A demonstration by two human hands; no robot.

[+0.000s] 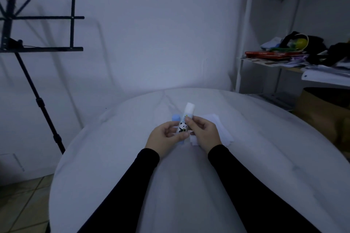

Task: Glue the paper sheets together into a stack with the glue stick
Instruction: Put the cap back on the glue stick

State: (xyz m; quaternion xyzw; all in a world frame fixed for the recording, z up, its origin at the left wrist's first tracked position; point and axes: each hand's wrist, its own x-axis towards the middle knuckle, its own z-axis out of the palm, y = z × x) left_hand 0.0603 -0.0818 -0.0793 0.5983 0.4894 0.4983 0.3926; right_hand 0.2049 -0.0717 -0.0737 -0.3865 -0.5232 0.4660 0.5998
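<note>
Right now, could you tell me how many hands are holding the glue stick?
2: the left hand grips the glue stick low on its barrel, the right hand pinches it higher.

The right hand (203,132) covers the near left part of the paper sheets (221,128), so their count cannot be told. Fingers of both hands hide parts of the glue stick (184,123); the left hand (166,135) hides most of its blue base. The picture's left edge cuts off the music stand (39,19). The shelf clutter (295,51) is too dim to identify.
</note>
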